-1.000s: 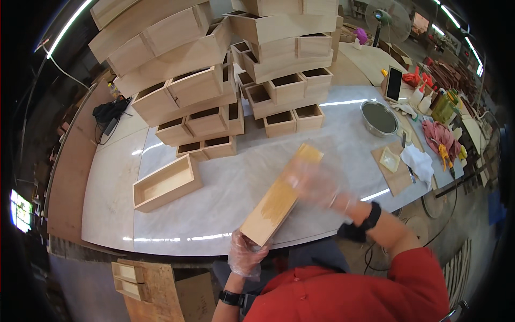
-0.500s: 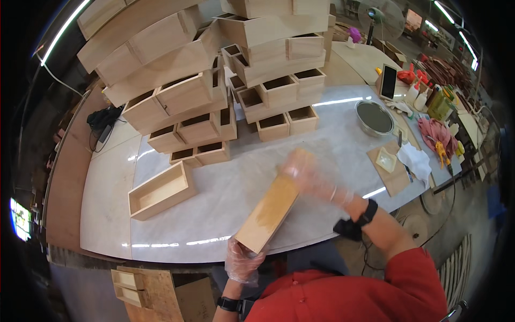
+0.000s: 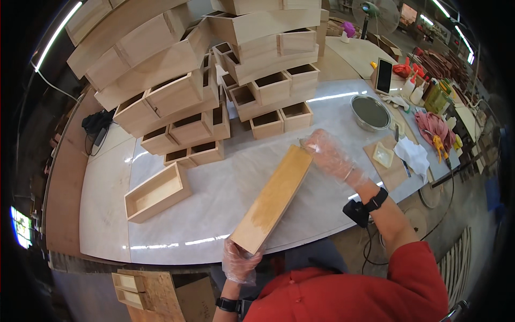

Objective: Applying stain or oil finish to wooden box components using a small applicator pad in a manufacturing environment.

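Tilted across the front of the table is a long wooden box [image 3: 274,196], its flat long face up. Most of that face is darker and yellowish, as if wet; the near end is paler. My left hand [image 3: 241,261], in a clear plastic glove, grips the box's near end. At the far right corner is my right hand [image 3: 328,152], gloved too, its fingers curled closed; whatever they hold is hidden. Left of these, an open-topped wooden box [image 3: 157,194] rests on the table.
Tall stacks of wooden boxes [image 3: 177,88] stand at the back. To the right are a metal bowl [image 3: 370,112], a board [image 3: 390,174] bearing a small pale dish [image 3: 383,154], a white cloth [image 3: 413,155], a phone [image 3: 383,75], bottles [image 3: 418,93] and a pink cloth [image 3: 432,127].
My right hand has moved from over the box's upper face to its far right corner, uncovering the far end. My left hand keeps its grip on the near end. The view has shifted slightly.
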`<state>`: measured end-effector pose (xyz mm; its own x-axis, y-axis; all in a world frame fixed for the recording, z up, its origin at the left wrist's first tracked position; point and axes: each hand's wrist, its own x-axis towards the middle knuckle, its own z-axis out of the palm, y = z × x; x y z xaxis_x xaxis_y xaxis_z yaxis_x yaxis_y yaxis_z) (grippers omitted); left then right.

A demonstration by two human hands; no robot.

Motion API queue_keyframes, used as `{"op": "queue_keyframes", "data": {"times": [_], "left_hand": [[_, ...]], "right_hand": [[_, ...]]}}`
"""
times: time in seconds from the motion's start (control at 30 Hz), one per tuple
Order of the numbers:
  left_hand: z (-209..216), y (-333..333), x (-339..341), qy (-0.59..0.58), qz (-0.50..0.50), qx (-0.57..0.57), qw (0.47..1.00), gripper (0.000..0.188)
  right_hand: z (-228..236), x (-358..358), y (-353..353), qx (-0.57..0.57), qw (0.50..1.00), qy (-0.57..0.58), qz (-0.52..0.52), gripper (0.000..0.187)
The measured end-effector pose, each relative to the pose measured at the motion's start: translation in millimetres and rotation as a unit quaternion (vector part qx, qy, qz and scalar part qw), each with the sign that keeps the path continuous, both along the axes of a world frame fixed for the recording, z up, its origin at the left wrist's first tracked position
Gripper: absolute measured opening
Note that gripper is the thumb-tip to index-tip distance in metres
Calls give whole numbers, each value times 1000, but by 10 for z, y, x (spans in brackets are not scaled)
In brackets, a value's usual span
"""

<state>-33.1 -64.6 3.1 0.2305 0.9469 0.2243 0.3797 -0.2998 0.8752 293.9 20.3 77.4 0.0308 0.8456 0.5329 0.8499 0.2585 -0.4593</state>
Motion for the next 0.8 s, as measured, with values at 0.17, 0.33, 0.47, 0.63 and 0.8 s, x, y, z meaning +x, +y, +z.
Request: {"op": "queue_keyframes", "data": {"times": [0.17, 0.33, 0.47, 0.63, 0.8], "left_hand": [[-13, 8, -19, 72, 8, 84, 994, 62], [-13, 15, -21, 31, 3, 46, 998, 62], [92, -11, 68, -80, 2, -11, 997, 64], [-78, -20, -79, 27, 13, 5, 1000, 63], [0, 19, 3, 33, -1, 49, 998, 63]], "right_hand": [[-144, -92, -219, 91, 984, -133, 75, 14], [-190, 15, -155, 19, 999, 25, -18, 18], [-75, -749, -533, -45, 992, -38, 114, 17], [-346, -446, -51, -34, 985, 135, 103, 15], [-113, -976, -339, 3, 987, -44, 152, 12]]}}
